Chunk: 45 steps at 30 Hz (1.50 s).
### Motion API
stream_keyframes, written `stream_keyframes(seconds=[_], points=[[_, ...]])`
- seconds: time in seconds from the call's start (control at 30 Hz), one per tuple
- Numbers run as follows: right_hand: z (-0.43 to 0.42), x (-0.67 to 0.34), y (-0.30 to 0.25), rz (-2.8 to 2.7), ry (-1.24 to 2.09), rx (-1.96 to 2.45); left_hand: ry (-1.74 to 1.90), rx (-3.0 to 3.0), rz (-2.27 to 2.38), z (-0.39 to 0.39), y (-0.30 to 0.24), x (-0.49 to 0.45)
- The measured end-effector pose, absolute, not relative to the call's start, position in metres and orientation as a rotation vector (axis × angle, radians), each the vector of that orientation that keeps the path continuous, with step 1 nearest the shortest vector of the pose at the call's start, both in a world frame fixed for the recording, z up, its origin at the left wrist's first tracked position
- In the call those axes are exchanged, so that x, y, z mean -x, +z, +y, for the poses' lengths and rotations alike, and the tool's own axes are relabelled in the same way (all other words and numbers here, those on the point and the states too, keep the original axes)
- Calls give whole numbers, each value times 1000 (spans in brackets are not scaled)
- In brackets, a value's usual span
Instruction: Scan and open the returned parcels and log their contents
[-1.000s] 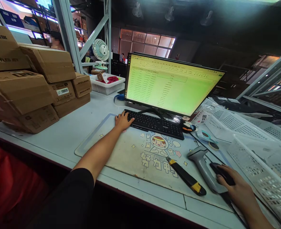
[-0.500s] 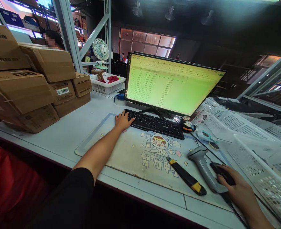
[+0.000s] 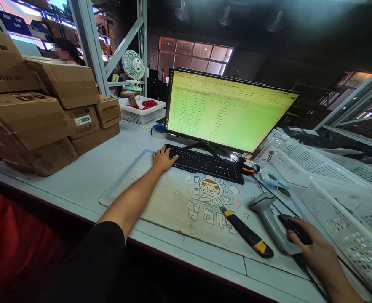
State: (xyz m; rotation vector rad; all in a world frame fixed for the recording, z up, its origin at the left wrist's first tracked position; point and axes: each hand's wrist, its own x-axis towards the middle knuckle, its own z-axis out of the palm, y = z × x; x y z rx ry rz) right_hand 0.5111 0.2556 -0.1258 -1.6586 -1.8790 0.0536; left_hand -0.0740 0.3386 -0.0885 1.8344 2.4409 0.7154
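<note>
My left hand (image 3: 162,159) rests with fingers spread on the left end of a black keyboard (image 3: 206,163). Behind the keyboard a monitor (image 3: 225,111) shows a green spreadsheet. My right hand (image 3: 315,250) lies cupped over a black mouse (image 3: 291,227) at the right edge of a printed desk mat (image 3: 186,202). Just left of the mouse a grey barcode scanner (image 3: 268,219) lies on the mat, and beside it a black and yellow utility knife (image 3: 247,237).
Stacked cardboard boxes (image 3: 37,109) fill the left of the table (image 3: 87,176). White plastic baskets (image 3: 340,202) crowd the right side. A small basket (image 3: 141,111) and a fan (image 3: 133,69) stand behind. Tape rolls (image 3: 272,179) lie near the keyboard. A person's head (image 3: 62,50) shows behind the boxes.
My hands stay where they were. The person behind the boxes has shifted a little to the left.
</note>
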Motion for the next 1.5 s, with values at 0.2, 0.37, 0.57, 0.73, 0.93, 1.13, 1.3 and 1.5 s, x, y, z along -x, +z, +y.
stream_keyframes(seconds=[0.2, 0.37, 0.57, 0.73, 0.93, 1.13, 1.3, 1.5], points=[[258, -514, -129, -1871, 13, 1620, 691, -1824, 2448, 337, -86, 73], [259, -516, -131, -1894, 2, 1616, 698, -1825, 2449, 337, -87, 73], [260, -517, -133, -1888, -10, 1609, 715, -1828, 2437, 339, -89, 74], [261, -517, -133, -1890, -19, 1627, 720, -1829, 2443, 340, -90, 74], [260, -517, -132, -1886, 3, 1632, 720, -1830, 2441, 341, -91, 75], [257, -516, -129, -1883, 19, 1656, 723, -1828, 2436, 340, -91, 75], [258, -516, -131, -1875, 24, 1665, 716, -1821, 2431, 340, -89, 75], [258, -512, -128, -1859, 31, 1649, 712, -1822, 2429, 339, -88, 75]])
